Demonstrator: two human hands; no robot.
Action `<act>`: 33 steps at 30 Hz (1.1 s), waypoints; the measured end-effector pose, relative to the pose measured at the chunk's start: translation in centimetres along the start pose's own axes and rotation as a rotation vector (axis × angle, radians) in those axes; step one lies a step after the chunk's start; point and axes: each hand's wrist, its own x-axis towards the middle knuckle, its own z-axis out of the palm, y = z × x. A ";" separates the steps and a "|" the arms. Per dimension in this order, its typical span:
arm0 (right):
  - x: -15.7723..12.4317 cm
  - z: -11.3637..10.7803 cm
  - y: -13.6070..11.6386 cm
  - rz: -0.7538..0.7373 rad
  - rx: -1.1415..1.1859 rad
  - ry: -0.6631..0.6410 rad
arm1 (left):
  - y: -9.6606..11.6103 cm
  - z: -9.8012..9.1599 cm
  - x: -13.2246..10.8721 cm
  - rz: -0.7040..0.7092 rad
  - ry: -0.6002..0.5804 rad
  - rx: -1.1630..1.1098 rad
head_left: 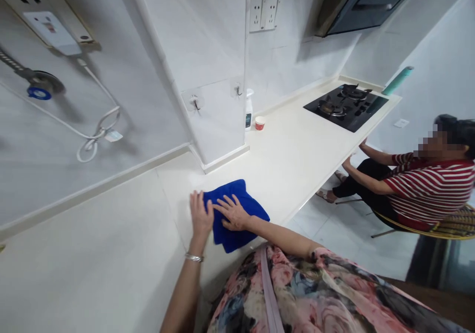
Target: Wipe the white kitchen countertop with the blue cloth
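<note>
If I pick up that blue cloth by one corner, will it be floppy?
Probably floppy: the blue cloth has soft, uneven edges. It looks thin and flat, so it should feel light. Pushed, it might wrinkle rather than roll, since it lies flat under the right hand.

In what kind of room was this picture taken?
Most likely a kitchen: a black gas stove is set into the pale countertop, and what looks like a range hood is mounted above it.
</note>
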 end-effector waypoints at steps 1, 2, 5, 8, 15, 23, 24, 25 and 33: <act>-0.3 -0.1 0.5 -0.050 0.062 0.034 | 1.5 1.2 -0.8 0.054 -0.020 -0.034; -1.1 -0.3 1.4 -0.063 0.117 0.099 | 2.8 2.3 -1.6 0.087 -0.037 -0.039; -5.3 -1.6 5.6 0.070 0.181 0.379 | 6.0 4.9 -4.4 0.061 -0.080 0.041; -10.9 -2.4 9.6 0.196 0.136 0.484 | 8.8 6.6 -6.5 0.055 -0.223 0.154; -17.6 -0.2 11.9 0.157 -0.020 0.521 | 8.4 4.9 -6.4 0.115 -0.387 0.206; -17.9 -0.2 11.2 0.160 -0.044 0.568 | 0.4 -4.5 -9.0 -0.086 -0.342 0.382; -18.1 -0.2 11.2 0.160 -0.043 0.574 | 0.0 -4.9 -8.9 -0.094 -0.345 0.389; -18.2 -0.2 11.2 0.163 -0.043 0.578 | -0.1 -5.0 -8.6 -0.098 -0.346 0.393; -18.6 -0.3 11.2 0.147 -0.091 0.577 | -1.8 -1.3 0.2 -0.181 -0.276 0.361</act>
